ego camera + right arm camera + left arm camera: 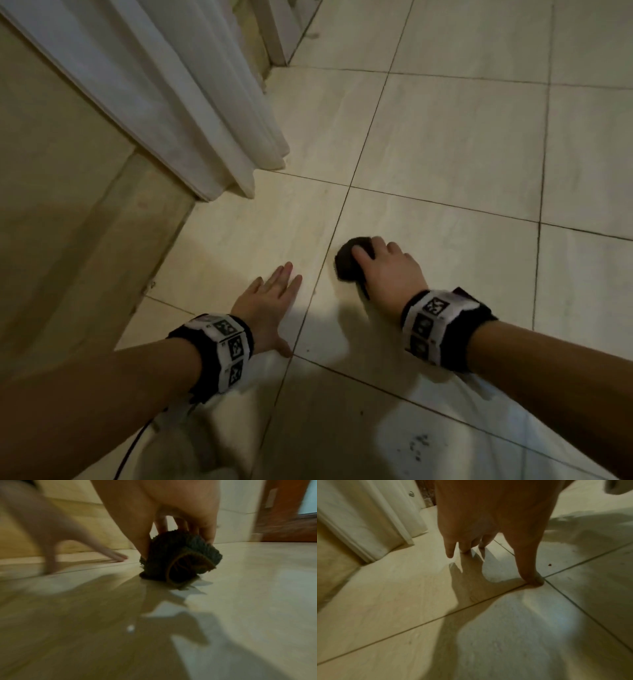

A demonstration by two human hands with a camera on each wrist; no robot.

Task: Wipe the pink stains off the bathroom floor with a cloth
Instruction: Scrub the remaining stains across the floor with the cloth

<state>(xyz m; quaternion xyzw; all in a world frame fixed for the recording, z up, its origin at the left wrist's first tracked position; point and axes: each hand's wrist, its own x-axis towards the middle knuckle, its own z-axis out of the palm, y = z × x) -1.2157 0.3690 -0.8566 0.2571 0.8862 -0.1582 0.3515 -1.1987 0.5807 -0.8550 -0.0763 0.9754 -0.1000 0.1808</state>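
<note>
My right hand [383,263] grips a bunched dark shaggy cloth [352,260] and presses it onto the pale tiled floor [445,144] beside a grout line; in the right wrist view the cloth [180,561] sits wadded under the curled fingers. My left hand [270,301] lies flat on the floor to the left of the cloth, fingers straight and spread, thumb tip on a tile joint [537,581]. A tiny dark red speck [549,564] marks the tile just right of that thumb. No pink stain shows plainly in the head view.
A white door frame [164,102] and beige wall tiles [68,205] bound the floor on the left. Dark specks [418,445] dot the tile near the bottom edge. A thin black cable [133,445] hangs below my left forearm. A brown door [283,513] stands far right.
</note>
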